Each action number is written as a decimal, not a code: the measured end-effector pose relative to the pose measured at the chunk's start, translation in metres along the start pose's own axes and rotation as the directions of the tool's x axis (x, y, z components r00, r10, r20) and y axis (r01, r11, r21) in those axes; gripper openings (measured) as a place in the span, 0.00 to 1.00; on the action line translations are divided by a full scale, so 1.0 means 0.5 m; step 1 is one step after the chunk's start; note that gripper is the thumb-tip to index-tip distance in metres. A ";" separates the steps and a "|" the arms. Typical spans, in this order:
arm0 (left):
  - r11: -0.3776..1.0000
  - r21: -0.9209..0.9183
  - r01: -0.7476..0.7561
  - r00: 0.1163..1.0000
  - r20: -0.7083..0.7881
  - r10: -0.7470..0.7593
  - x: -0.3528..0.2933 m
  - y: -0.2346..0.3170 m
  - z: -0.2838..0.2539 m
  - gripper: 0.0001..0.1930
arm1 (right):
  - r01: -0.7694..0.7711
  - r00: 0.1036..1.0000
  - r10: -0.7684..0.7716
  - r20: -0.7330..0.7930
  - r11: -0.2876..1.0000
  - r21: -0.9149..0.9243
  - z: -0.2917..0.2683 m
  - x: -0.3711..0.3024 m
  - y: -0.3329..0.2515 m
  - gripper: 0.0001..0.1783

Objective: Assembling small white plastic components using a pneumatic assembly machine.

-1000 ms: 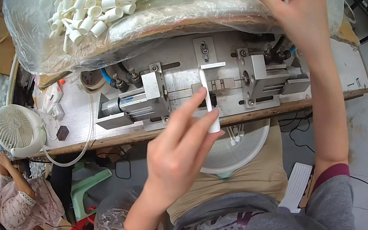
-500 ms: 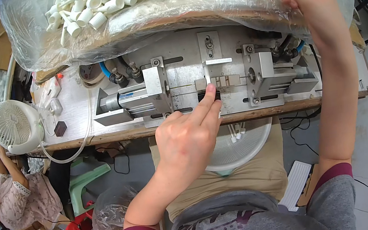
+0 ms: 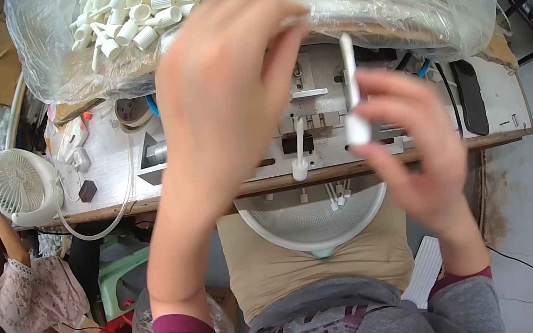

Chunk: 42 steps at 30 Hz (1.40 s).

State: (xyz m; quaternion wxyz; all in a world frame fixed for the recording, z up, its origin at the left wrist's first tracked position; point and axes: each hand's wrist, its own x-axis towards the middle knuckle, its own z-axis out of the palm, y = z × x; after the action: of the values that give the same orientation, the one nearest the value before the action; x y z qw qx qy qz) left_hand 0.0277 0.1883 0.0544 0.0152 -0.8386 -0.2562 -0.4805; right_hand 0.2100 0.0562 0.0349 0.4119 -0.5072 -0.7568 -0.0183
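My right hand [image 3: 423, 146] holds a white ribbed cap with a thin stem [image 3: 351, 80] over the right of the bench. Thumb and fingers are at its cap end, and the stem points away from me. My left hand [image 3: 218, 96] is raised over the left of the clamping fixture, in front of the pile of white stemmed caps [image 3: 162, 1]. Motion smears its fingers, and whether they hold anything is unclear. Another stemmed cap [image 3: 300, 150] lies at the small metal block [image 3: 321, 120] in the fixture's middle, its cap end toward me.
A white mesh basket [image 3: 323, 245] with several stemmed caps sits at my lap. Left on the bench stand a white fan [image 3: 20, 187] and a clear hose [image 3: 120, 217]. A dark phone [image 3: 470, 98] lies at the right. Another person [image 3: 40, 295] is at far left.
My right hand has come down from the pile with a stemmed cap. My left hand has left the metal block and moved up and away; a stemmed cap now shows at the block.
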 end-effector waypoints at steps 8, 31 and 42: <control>0.980 0.138 0.141 0.897 0.402 -0.186 0.136 -0.026 0.082 0.10 | 0.133 0.968 -0.068 0.243 0.956 -0.262 0.103 -0.076 -0.037 0.17; 0.911 -0.291 0.291 0.927 0.323 -0.192 -0.083 0.065 -0.101 0.22 | 0.003 0.979 -0.023 0.203 0.995 0.098 0.055 0.033 0.000 0.17; 0.983 0.125 0.135 0.896 0.407 -0.175 -0.222 0.110 -0.020 0.17 | -0.333 0.937 0.350 -0.012 0.879 -0.343 0.012 0.243 0.066 0.24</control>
State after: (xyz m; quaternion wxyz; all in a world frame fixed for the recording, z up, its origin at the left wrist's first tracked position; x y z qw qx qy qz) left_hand -0.0010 0.0919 -0.0183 -0.0389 -0.8969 -0.3419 -0.2776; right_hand 0.2144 0.1665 0.0962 0.2958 -0.6962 -0.6511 -0.0628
